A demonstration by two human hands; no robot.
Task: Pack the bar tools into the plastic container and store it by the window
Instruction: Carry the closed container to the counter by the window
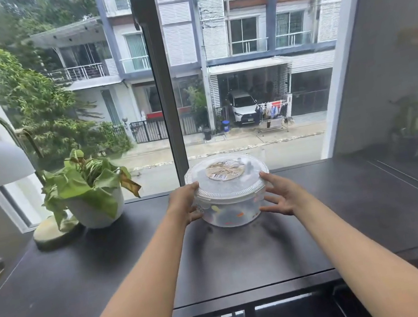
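Round clear plastic container (230, 204) with white lid sits on the dark worktop (110, 271) near the window edge. Left hand (186, 203) cups its side; right hand (280, 196) is spread, fingertips barely touching. Risk: an uneven push slides it against the glass.

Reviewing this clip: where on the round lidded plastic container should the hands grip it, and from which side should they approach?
Grip the plastic container by its curved side wall just under the lid, one hand on each opposite side, coming from the near edge of the dark table. It is round and wide with no visible handle, and the lid rim overhangs. The left hand and right hand flank it this way.
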